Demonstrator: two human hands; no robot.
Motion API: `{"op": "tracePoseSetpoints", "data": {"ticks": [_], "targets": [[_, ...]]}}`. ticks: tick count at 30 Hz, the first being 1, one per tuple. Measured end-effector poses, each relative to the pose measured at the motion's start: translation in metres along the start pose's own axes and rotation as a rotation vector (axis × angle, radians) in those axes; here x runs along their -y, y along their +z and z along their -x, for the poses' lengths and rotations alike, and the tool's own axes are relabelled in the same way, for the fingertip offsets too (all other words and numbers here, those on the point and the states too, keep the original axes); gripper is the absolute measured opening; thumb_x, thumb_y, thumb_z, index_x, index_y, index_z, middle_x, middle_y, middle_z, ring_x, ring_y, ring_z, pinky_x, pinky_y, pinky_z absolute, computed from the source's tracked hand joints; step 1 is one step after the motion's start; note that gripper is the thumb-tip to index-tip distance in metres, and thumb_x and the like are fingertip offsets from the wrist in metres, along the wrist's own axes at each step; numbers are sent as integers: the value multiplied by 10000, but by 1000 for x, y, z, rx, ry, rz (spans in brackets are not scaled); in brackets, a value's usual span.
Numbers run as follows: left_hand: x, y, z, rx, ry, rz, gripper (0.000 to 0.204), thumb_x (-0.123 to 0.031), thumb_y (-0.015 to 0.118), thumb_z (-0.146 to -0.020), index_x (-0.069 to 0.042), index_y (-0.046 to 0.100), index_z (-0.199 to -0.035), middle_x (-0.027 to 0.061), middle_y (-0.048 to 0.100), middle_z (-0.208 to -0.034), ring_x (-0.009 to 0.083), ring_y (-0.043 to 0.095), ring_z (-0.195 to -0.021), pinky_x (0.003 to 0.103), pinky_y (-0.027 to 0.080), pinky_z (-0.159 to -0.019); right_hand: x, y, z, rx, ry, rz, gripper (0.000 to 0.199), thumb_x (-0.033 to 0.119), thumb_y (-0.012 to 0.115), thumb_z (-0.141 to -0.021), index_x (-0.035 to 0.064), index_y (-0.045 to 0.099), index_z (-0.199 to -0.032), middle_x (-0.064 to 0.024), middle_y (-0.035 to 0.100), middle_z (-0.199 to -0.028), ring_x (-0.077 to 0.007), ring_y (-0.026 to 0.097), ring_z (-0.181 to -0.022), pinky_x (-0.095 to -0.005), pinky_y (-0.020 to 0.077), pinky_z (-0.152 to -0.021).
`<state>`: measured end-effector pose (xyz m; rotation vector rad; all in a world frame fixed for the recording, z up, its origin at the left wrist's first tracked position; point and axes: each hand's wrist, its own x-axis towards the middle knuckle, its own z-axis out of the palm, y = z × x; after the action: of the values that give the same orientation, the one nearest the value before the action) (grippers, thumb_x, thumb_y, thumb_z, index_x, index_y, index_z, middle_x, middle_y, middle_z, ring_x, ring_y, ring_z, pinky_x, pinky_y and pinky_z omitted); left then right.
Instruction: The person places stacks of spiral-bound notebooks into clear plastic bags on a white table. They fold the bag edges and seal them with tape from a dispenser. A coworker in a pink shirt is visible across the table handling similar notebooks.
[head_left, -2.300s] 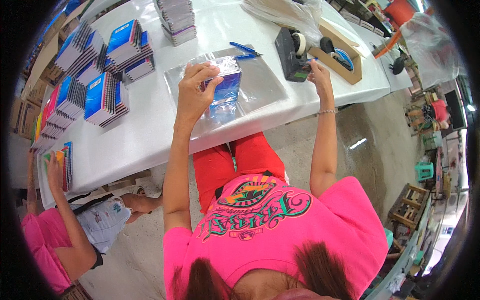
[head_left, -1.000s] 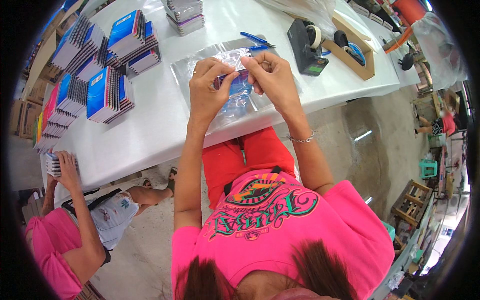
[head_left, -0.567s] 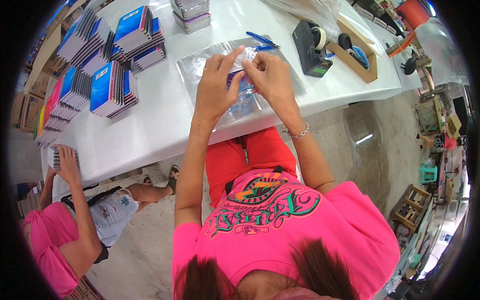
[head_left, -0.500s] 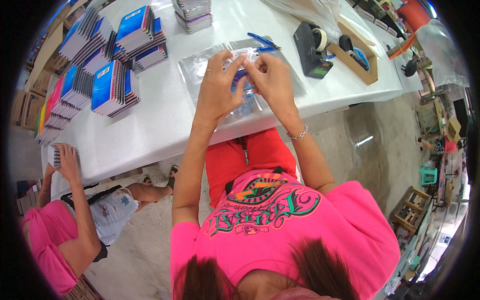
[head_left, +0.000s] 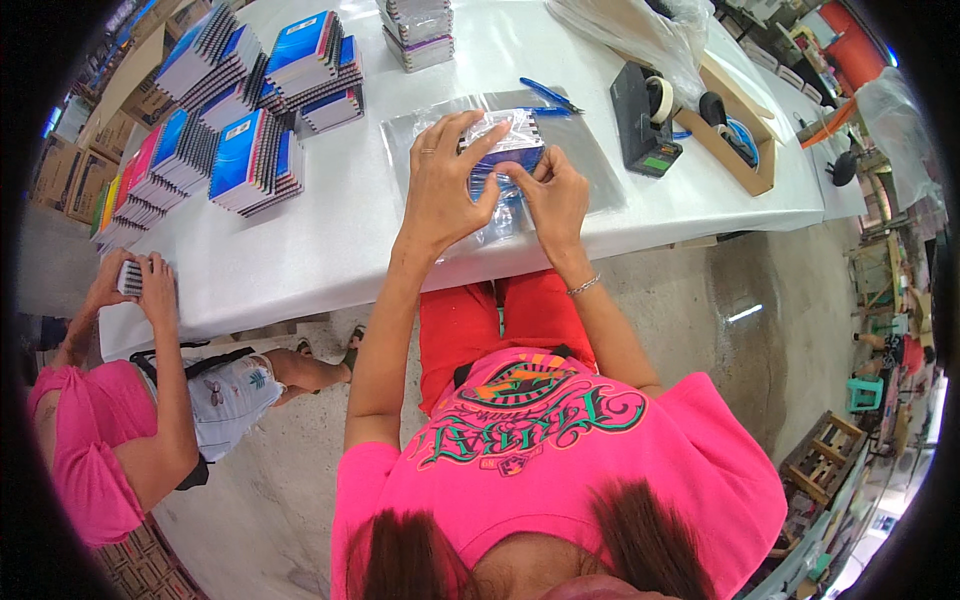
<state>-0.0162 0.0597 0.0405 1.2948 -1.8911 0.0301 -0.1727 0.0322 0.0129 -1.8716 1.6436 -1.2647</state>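
Observation:
A small stack of spiral notebooks [head_left: 508,143] in clear plastic lies near the table's front edge, its wire bindings showing at the sides. My left hand [head_left: 447,187] grips the stack, fingers over its far left part and thumb along the near side. At the near right corner my right hand [head_left: 556,200] is closed, thumb and forefinger pinching the clear plastic wrap [head_left: 506,207]. Flat clear plastic bags [head_left: 592,165] lie under the stack. Just beyond it rest blue-handled cutters [head_left: 548,93] and a second blue tool [head_left: 553,111], partly hidden.
Piles of spiral notebooks [head_left: 245,155] cover the table's left side; a wrapped stack [head_left: 418,35] stands at the back. To the right are a black tape dispenser [head_left: 640,120] and an open cardboard box [head_left: 750,180]. At left, a co-worker's hands [head_left: 150,290] hold a small notebook stack.
My hands have moved apart, my right hand shifting right and nearer, so more of the notebook stack shows. The view has shifted slightly. The co-worker's hands have also moved around their stack.

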Motion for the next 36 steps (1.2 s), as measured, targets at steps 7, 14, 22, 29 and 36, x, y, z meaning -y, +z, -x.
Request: {"op": "tracePoseSetpoints", "data": {"ticks": [7, 14, 22, 29, 36], "targets": [[6, 4, 4, -16, 5, 37, 692, -156, 681, -741, -214, 477, -1399, 145, 340, -1469, 336, 288, -1368, 483, 213, -1139, -38, -19, -16, 157, -39, 9, 540, 441, 810, -698, 40, 531, -927, -112, 579, -818, -255, 558, -733, -387, 423, -626], [9, 22, 42, -270, -291, 419, 849, -189, 686, -813, -105, 211, -1512, 177, 276, -1487, 321, 284, -1377, 475, 263, -1113, 21, -44, -92, 533, -670, -92, 751, 411, 758, -758, -7, 488, -1320, -208, 529, -1294, -347, 499, -1210, -396, 393, -1024], [13, 18, 86, -471, -503, 282, 679, -66, 654, -828, -41, 346, -1434, 164, 464, -1248, 293, 474, -1168, 413, 381, -1023, 53, -30, -135, 1032, -604, 127, 703, 401, 785, -703, -54, 602, -1206, -200, 668, -1105, -276, 647, -965, -338, 499, -879], [22, 28, 96, -615, -408, 167, 537, -55, 637, -819, -20, 462, -1324, 137, 546, -1018, 255, 546, -953, 373, 444, -864, 124, -43, -229, 763, -726, 71, 728, 519, 769, -711, -30, 637, -1171, -181, 661, -1118, -273, 623, -1011, -365, 496, -885], [17, 33, 93, -624, -414, 182, 455, -63, 629, -818, -19, 522, -1258, 133, 556, -999, 252, 559, -899, 365, 454, -835, 165, 30, -356, -31, -1237, -32, 711, 337, 755, -782, -15, 477, -1334, -205, 539, -1303, -308, 508, -1221, -392, 370, -1046]]}}
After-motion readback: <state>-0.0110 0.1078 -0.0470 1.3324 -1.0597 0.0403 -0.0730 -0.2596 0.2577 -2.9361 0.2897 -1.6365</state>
